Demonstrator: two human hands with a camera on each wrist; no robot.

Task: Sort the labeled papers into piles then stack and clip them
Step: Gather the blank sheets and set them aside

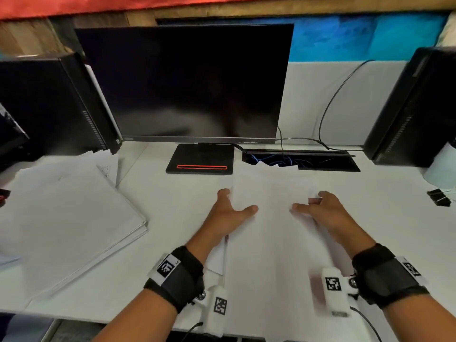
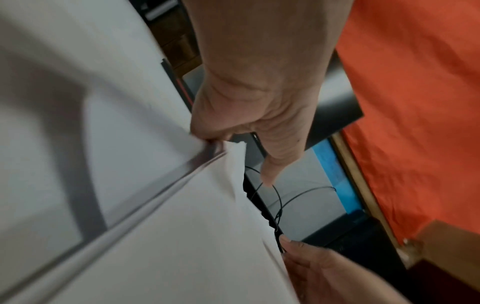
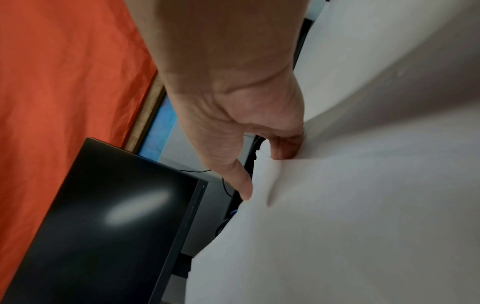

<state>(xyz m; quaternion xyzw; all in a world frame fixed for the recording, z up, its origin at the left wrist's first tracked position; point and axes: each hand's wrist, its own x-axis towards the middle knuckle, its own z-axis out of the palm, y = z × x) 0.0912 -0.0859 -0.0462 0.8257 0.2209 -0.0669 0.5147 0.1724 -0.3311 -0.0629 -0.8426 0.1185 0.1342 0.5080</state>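
Observation:
A stack of white papers [image 1: 271,243] lies in front of me on the white desk [image 1: 172,198], between both hands. My left hand [image 1: 237,202] grips its left edge, fingers curled under the sheets and thumb on top; the left wrist view shows this hand [image 2: 257,131] at the layered edge of the stack [image 2: 182,236]. My right hand [image 1: 308,203] grips the right edge, and in the right wrist view that hand [image 3: 265,170] has its thumb tip on the paper [image 3: 337,205] and its fingers tucked against it. No labels are readable.
A second, looser pile of papers [image 1: 69,218] lies at the left. Black binder clips [image 1: 439,197] sit at the far right. Behind stand a dark monitor [image 1: 185,82] on its base [image 1: 199,160], an open cable slot [image 1: 301,160] and two black computer towers [image 1: 49,102] [image 1: 414,107].

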